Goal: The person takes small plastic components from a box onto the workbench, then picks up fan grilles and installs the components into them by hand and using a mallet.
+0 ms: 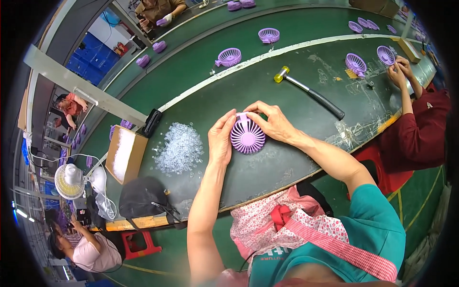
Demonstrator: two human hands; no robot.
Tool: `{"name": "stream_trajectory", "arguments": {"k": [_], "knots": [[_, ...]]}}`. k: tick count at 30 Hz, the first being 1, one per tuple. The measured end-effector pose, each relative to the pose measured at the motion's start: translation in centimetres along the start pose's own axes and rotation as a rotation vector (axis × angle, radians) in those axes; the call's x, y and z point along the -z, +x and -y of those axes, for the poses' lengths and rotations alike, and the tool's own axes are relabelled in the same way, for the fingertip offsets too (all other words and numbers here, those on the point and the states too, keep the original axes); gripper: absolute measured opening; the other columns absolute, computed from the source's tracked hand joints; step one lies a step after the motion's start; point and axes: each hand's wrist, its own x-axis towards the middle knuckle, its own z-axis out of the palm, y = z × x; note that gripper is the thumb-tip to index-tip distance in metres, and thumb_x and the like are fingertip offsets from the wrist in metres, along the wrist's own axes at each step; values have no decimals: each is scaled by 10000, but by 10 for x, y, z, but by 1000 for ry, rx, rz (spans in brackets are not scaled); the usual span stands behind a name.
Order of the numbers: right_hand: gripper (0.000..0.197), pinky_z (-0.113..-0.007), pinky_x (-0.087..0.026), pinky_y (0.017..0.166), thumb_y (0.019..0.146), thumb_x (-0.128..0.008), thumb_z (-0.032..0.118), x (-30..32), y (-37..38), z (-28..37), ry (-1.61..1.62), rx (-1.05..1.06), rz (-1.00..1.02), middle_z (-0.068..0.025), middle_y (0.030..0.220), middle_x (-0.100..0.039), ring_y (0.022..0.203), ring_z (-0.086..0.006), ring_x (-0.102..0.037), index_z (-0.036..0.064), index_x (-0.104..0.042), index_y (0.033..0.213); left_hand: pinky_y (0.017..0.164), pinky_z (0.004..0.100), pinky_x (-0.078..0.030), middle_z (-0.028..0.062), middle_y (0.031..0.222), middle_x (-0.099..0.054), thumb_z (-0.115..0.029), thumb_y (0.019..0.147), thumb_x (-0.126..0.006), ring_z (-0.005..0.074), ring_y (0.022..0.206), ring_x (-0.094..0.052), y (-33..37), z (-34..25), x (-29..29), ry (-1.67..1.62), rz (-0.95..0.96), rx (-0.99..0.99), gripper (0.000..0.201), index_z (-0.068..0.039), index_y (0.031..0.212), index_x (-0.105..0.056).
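Observation:
A round purple fan housing with radiating slats lies on the dark green worktable in front of me. My left hand is closed along its left side, fingers up at the top rim. From the right, my right hand curls over the top edge, thumb on the slats near a plain flat tab. Both hands grip the housing; whatever sits under the fingertips is hidden. Left of my left hand is a pile of small clear plastic pieces.
A hammer with a yellow head lies beyond my right hand. At left stand an open cardboard box, a black bag and a white desk fan. Purple housings sit on the green conveyor behind. A co-worker's hands hold another housing.

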Motion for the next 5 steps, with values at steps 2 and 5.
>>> {"name": "stream_trajectory", "arguments": {"k": [2, 5], "knots": [[186, -375, -540, 774, 954, -599, 124, 0, 0, -2, -14, -17, -13, -175, 952, -708, 882, -291, -704, -32, -630, 1052, 886, 265, -530, 91, 1093, -700, -99, 924, -687, 141, 974, -659, -1, 0, -1, 33, -2, -14, 318, 6, 1222, -648], [179, -388, -540, 777, 952, -599, 122, 4, 0, -1, -64, -45, -12, -182, 960, -710, 894, -296, -708, -20, -632, 1056, 930, 274, -516, 122, 1175, -687, -138, 941, -673, 154, 1021, -659, -2, -4, 0, 318, 60, -104, 362, 17, 1265, -625]]}}
